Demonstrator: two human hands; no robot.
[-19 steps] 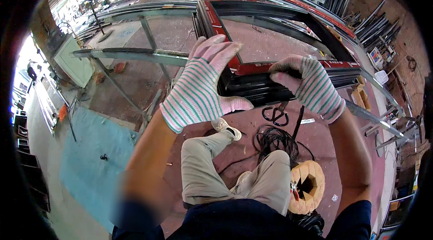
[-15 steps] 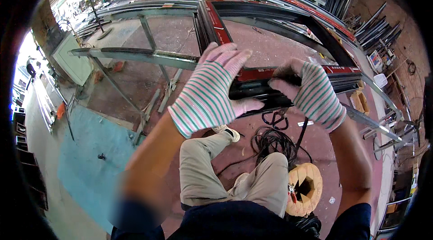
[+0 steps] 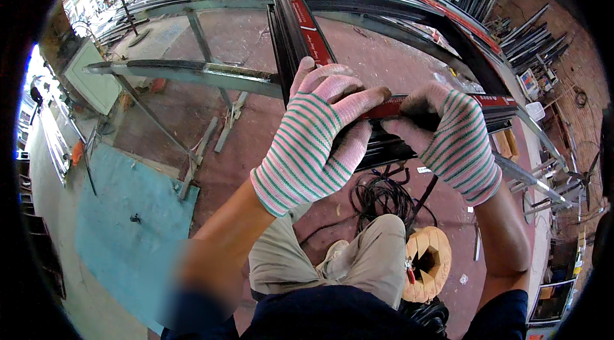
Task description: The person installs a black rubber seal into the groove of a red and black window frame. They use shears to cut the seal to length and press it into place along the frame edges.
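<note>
Both my hands wear pink gloves with green stripes and work at the near bar of a black window frame (image 3: 295, 36) faced with red film. My left hand (image 3: 313, 139) is at the frame's near left corner, its fingers bent over the bar and its thumb below its forefinger. Close to its right, my right hand (image 3: 451, 139) is closed in a pinch at the same bar. A black strip (image 3: 427, 197) runs from beneath the right hand toward a black coil (image 3: 380, 199) on the floor; the pinched part is hidden by the glove.
The frame lies on metal stand rails (image 3: 192, 70). Below are a cardboard-coloured ring-shaped roll (image 3: 437, 244) with a red-handled tool in it, and a blue-green sheet (image 3: 121, 212) at left. Long profiles (image 3: 531, 36) lean and lie at the far right.
My left hand has shifted slightly right and lower, its forefinger and thumb drawn closer together. My right hand is a little lower and more tightly curled. The view has shifted slightly.
</note>
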